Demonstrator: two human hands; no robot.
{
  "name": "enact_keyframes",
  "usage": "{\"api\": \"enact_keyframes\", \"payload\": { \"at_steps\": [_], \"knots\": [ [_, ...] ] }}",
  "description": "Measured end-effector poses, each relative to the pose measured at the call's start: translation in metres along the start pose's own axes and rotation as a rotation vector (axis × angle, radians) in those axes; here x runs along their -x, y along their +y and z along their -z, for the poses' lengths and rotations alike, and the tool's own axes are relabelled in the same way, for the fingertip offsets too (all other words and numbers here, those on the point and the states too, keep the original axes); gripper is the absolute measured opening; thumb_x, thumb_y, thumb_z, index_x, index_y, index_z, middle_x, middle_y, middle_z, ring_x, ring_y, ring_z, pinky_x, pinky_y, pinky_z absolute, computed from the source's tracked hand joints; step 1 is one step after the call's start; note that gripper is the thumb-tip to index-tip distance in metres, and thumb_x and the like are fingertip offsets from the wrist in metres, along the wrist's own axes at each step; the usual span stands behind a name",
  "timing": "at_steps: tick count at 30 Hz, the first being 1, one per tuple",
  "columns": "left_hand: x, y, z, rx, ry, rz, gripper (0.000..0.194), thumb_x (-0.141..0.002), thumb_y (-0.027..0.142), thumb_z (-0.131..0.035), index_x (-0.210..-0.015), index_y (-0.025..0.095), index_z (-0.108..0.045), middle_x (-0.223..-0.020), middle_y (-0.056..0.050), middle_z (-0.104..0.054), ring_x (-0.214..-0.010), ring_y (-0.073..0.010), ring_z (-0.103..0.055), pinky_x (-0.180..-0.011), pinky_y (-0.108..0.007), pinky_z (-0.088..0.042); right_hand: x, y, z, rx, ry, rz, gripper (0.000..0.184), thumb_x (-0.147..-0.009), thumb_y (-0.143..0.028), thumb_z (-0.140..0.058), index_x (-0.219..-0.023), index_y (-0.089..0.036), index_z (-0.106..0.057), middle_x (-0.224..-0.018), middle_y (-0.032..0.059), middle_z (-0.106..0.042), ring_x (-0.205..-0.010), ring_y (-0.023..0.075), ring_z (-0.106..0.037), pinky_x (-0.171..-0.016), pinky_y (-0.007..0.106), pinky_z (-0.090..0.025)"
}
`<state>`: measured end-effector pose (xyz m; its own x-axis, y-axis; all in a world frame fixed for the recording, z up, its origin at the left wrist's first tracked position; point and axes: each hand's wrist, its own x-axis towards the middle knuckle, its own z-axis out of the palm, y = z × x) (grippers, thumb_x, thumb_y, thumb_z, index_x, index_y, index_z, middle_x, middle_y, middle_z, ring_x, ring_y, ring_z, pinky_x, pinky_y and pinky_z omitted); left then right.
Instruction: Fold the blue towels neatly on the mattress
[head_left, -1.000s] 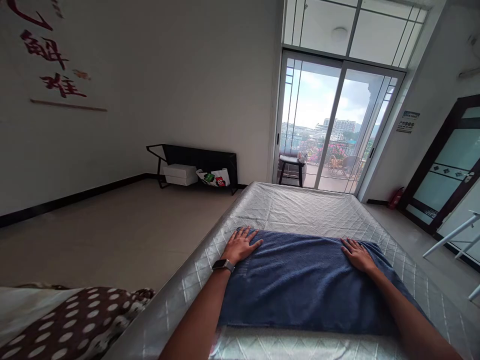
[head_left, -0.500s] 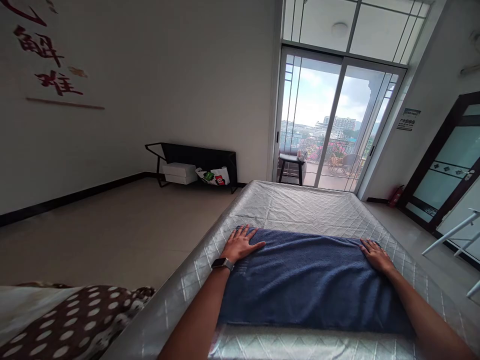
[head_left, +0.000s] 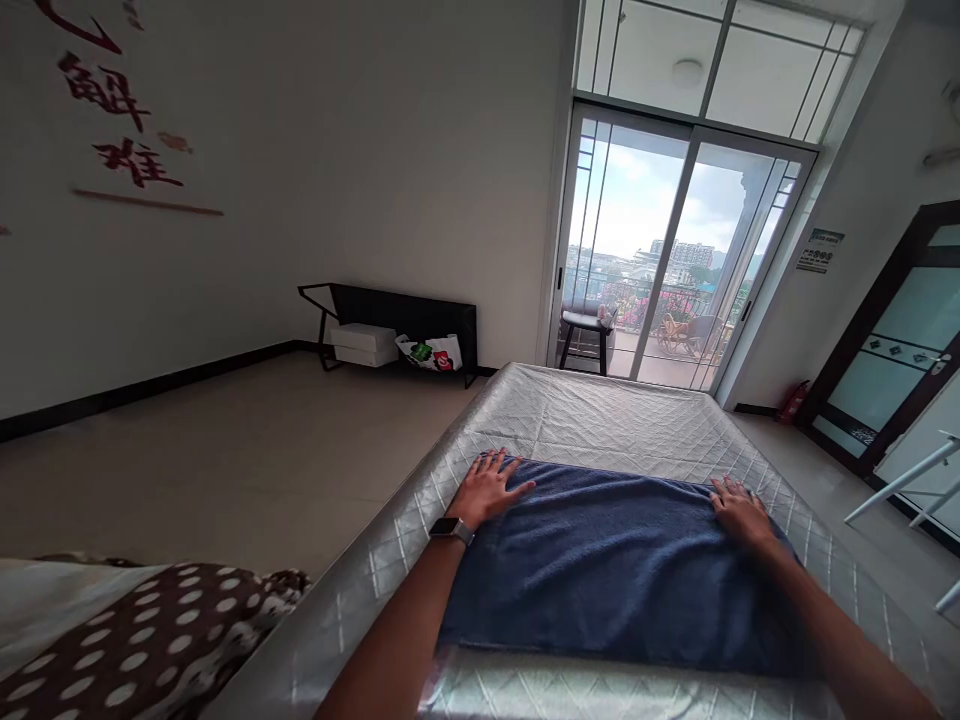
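Observation:
A dark blue towel (head_left: 600, 560) lies spread across the silver quilted cover (head_left: 600, 410) of a long table, with soft wrinkles running over its right half. My left hand (head_left: 487, 490) rests flat on the towel's far left corner, fingers spread and the thumb pointing right. A watch (head_left: 451, 530) is on my left wrist. Near the far right corner, my right hand (head_left: 739, 505) lies palm down on the cloth with its fingers stretched out. Neither hand grasps the towel.
Brown polka-dot fabric (head_left: 150, 640) lies at the lower left. By the far wall stands a black rack (head_left: 405, 310) with a white box (head_left: 364, 343) and a printed bag (head_left: 429, 352). Sliding glass doors (head_left: 675, 250) are beyond the table; white metal legs (head_left: 892, 490) stand at right.
My right hand has slid slightly left along the towel's far edge, and the wrinkles near it have shifted. My left hand stays on its corner. The view has tilted a little.

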<state>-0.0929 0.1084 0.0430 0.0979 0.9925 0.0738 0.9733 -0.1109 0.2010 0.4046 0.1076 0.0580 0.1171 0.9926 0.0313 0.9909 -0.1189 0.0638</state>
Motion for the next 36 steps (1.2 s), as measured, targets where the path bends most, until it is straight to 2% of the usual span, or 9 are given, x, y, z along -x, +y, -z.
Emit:
{"api": "enact_keyframes", "payload": {
  "at_steps": [2, 6, 10, 16, 20, 23, 26, 30, 36],
  "knots": [
    [0.002, 0.012, 0.002, 0.014, 0.034, -0.072, 0.075, -0.095, 0.073, -0.031, -0.155, 0.029, -0.042, -0.164, -0.005, -0.036, -0.153, -0.032, -0.025, -0.126, -0.05, -0.015, 0.009, -0.038, 0.004, -0.053, 0.076, 0.147, 0.059, -0.103, -0.037, -0.024, -0.156, -0.022, -0.041, -0.166, 0.0074, -0.032, -0.154, 0.0272, -0.025, -0.124, 0.05, -0.023],
    [0.008, 0.037, -0.004, 0.028, 0.025, -0.229, 0.069, -0.099, 0.067, -0.028, -0.153, 0.027, -0.045, -0.165, -0.005, -0.034, -0.154, -0.0273, -0.025, -0.127, -0.046, -0.015, 0.028, -0.111, 0.001, -0.171, 0.004, 0.483, 0.058, -0.104, -0.048, -0.026, -0.158, -0.03, -0.037, -0.167, 0.0005, -0.029, -0.154, 0.023, -0.022, -0.126, 0.044, -0.018],
    [0.01, 0.045, -0.014, 0.04, -0.05, -0.233, 0.071, -0.097, 0.071, -0.031, -0.154, 0.031, -0.043, -0.165, -0.004, -0.033, -0.154, -0.0273, -0.024, -0.126, -0.047, -0.015, 0.037, -0.136, -0.001, -0.207, -0.095, 0.531, 0.06, -0.105, -0.052, -0.023, -0.161, -0.031, -0.029, -0.168, -0.0009, -0.025, -0.156, 0.0208, -0.016, -0.126, 0.044, -0.015],
    [0.008, 0.041, -0.015, 0.041, -0.119, -0.205, 0.075, -0.094, 0.077, -0.032, -0.156, 0.036, -0.036, -0.167, -0.001, -0.027, -0.156, -0.0289, -0.018, -0.126, -0.051, -0.01, 0.034, -0.104, -0.002, -0.204, -0.119, 0.483, 0.06, -0.104, -0.057, -0.022, -0.16, -0.035, -0.029, -0.168, -0.0035, -0.023, -0.156, 0.0208, -0.016, -0.127, 0.044, -0.014],
    [0.009, 0.044, -0.013, 0.047, -0.122, -0.196, 0.074, -0.095, 0.076, -0.03, -0.157, 0.036, -0.035, -0.168, -0.001, -0.026, -0.156, -0.0294, -0.017, -0.126, -0.052, -0.011, 0.025, -0.049, -0.01, -0.137, -0.082, 0.319, 0.06, -0.104, -0.053, -0.023, -0.16, -0.032, -0.031, -0.168, -0.0017, -0.026, -0.155, 0.0228, -0.02, -0.126, 0.045, -0.019],
    [0.009, 0.046, -0.014, 0.028, -0.116, -0.187, 0.062, -0.101, 0.065, -0.026, -0.156, 0.037, -0.037, -0.167, 0.0, -0.028, -0.155, -0.0271, -0.019, -0.125, -0.051, -0.014, 0.017, -0.003, -0.014, -0.087, -0.067, 0.162, 0.06, -0.104, -0.047, -0.022, -0.16, -0.029, -0.031, -0.166, 0.0001, -0.029, -0.154, 0.0237, -0.024, -0.124, 0.048, -0.023],
    [0.006, 0.042, -0.013, 0.003, -0.082, -0.165, 0.057, -0.104, 0.055, -0.027, -0.155, 0.033, -0.04, -0.166, -0.002, -0.032, -0.154, -0.0258, -0.026, -0.124, -0.047, -0.021, 0.014, 0.026, -0.015, -0.06, -0.071, 0.04, 0.06, -0.104, -0.044, -0.02, -0.161, -0.026, -0.029, -0.167, 0.0015, -0.028, -0.154, 0.0237, -0.023, -0.123, 0.05, -0.026],
    [0.004, 0.024, -0.007, -0.047, -0.008, -0.029, 0.067, -0.098, 0.064, -0.036, -0.154, 0.028, -0.044, -0.164, -0.007, -0.036, -0.15, -0.03, -0.034, -0.122, -0.048, -0.026, 0.016, 0.03, -0.013, -0.055, -0.067, -0.008, 0.061, -0.104, -0.043, -0.019, -0.161, -0.025, -0.027, -0.168, 0.0024, -0.025, -0.154, 0.0222, -0.023, -0.124, 0.05, -0.024],
    [0.004, 0.004, -0.002, -0.063, -0.043, 0.088, 0.076, -0.094, 0.074, -0.032, -0.157, 0.031, -0.037, -0.166, -0.007, -0.032, -0.154, -0.0303, -0.024, -0.125, -0.051, -0.017, 0.017, 0.025, -0.012, -0.069, -0.085, -0.043, 0.061, -0.103, -0.044, -0.019, -0.162, -0.028, -0.026, -0.169, -0.0002, -0.024, -0.155, 0.0202, -0.021, -0.125, 0.047, -0.022]
  ]
}}
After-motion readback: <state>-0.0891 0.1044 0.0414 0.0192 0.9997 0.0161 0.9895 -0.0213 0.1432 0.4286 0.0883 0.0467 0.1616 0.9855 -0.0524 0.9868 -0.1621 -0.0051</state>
